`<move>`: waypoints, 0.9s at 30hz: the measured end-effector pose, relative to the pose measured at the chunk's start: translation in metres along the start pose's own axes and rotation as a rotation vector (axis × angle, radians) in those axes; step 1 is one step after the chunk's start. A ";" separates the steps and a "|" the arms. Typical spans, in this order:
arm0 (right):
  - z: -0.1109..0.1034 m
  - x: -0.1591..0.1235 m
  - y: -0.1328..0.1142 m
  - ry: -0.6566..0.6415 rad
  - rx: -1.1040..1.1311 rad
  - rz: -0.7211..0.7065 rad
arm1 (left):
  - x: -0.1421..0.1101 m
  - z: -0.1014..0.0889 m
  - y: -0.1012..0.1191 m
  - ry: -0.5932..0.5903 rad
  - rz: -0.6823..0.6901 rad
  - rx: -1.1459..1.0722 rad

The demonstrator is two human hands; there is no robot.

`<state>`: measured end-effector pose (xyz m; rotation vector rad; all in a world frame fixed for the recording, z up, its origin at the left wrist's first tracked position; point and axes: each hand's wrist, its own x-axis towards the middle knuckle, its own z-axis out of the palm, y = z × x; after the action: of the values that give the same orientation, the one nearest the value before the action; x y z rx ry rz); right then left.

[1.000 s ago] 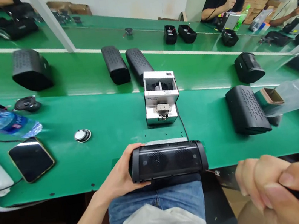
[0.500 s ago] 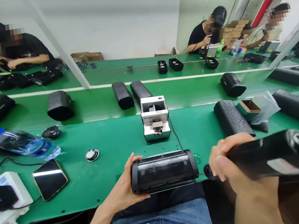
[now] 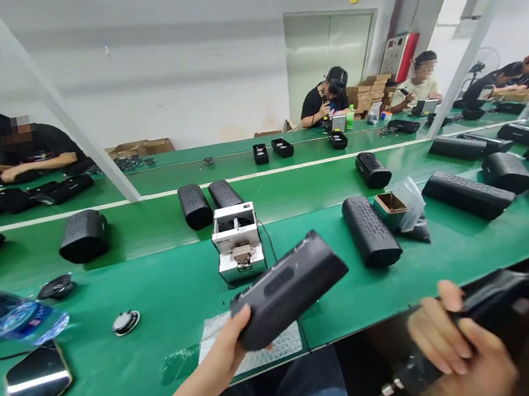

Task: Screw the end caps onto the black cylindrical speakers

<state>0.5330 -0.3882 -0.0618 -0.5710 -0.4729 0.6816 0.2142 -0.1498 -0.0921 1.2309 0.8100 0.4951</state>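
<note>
One black speaker point(image 3: 287, 287) is held tilted above the green bench point(image 3: 159, 296) in the left hand point(image 3: 229, 352), the fingers wrapped closed around its lower end — just over a single grey mat point(image 3: 257, 351). One black power screwdriver point(image 3: 472, 319) is gripped tight in the right hand point(image 3: 456, 355), below the bench edge. One white screw feeder point(image 3: 237, 242), one phone point(image 3: 36, 383) and one water bottle point(image 3: 7, 315) are seen nearby — two ribbed speakers point(image 3: 209, 202) behind the feeder.

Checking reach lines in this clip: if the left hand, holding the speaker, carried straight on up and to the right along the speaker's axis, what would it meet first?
Probably the upright black speaker on the green bench, beyond the held speaker in the left hand; depth is unclear.
</note>
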 end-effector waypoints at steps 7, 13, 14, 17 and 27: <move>-0.026 0.013 0.097 0.115 0.147 0.261 | 0.183 0.140 0.076 0.433 0.098 0.100; -0.044 0.021 0.127 0.110 0.100 0.268 | 0.311 0.182 0.119 0.780 0.148 0.312; -0.047 0.022 0.130 0.096 0.087 0.263 | 0.323 0.182 0.123 0.804 0.147 0.339; -0.059 0.025 0.135 0.060 0.053 0.265 | 0.345 0.177 0.128 0.847 0.148 0.415; -0.075 0.021 0.127 0.094 0.124 0.453 | 0.362 0.138 0.203 0.727 0.145 0.697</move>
<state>0.5338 -0.3176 -0.1934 -0.5956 -0.2095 1.1029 0.5669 0.0830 0.0191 1.7846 1.6051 0.8408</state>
